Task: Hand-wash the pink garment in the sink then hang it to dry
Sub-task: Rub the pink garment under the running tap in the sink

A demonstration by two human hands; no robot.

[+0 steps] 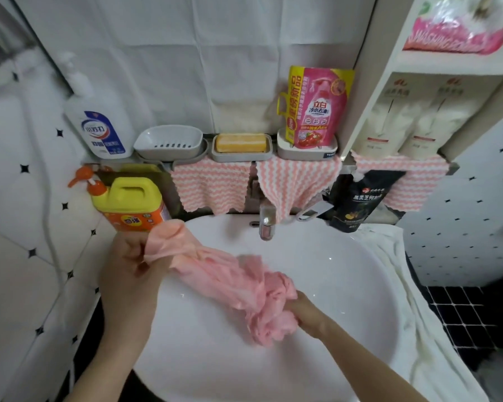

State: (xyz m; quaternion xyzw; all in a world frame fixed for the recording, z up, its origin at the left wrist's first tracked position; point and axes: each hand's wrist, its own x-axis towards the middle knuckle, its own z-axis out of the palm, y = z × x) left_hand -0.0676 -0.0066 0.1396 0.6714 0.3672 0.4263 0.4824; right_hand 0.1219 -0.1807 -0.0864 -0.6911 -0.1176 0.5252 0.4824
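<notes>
Now both hands hold the pink garment slantwise over the basin

Starting at the left hand (pixel 128 256): it sits at about 9 o'clock on the rim of the white sink (pixel 346 271). Its fingers are curled tight round the paler, narrower end of the pink garment (pixel 215 274), and a flap of cloth stands up above the fist. The forearm comes up from the lower left, with the wrist bent inward.

The right hand (pixel 305 311) is near the middle of the bowl, reaching in from 5 o'clock. Its fingers are buried in the thick, bunched end of the cloth and look closed on it, though the fabric hides most of them.

Between the two fists the garment is a loose, gathered rope. Its long axis runs from 10 o'clock down to 4 o'clock, held above the basin floor rather than lying on it. Each hand has an end, so neither has to reach. My reading is that a wring or rub would turn on twisting the fists against each other along that slanted line.

Further out, the faucet (pixel 266 224) is at 12 o'clock with no stream showing. A yellow detergent jug (pixel 131 201) stands just behind the left hand, and a white towel (pixel 389 256) is draped over the rim at 3 o'clock.
</notes>
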